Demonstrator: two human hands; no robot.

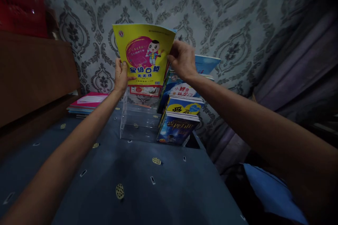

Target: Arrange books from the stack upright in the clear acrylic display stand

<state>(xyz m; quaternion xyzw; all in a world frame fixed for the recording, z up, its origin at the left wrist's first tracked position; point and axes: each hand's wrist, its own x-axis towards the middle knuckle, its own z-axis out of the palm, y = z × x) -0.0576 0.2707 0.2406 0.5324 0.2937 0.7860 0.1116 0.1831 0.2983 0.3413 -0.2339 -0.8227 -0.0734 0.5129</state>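
A yellow workbook [121,47] with a pink circle and a cartoon child stands upright in front of me, above a clear stepped book rack [139,132]. My left hand [121,75] is closed on its lower left edge, thumb across the cover. At its right edge my right hand [183,58] pinches the side, fingertips partly hidden. A red-bordered book [144,91] shows just under the workbook's bottom edge. On the right of the rack stand several books in tiers, with a dark blue book [175,130] in front and a yellow and blue book [182,107] behind it.
A short stack of books with a pink top [91,100] lies at the left by a brown wooden cabinet [37,77]. Under everything is a dark blue patterned cloth [137,190]. Patterned wallpaper [232,17] rises behind, and a purple curtain [285,74] hangs at the right.
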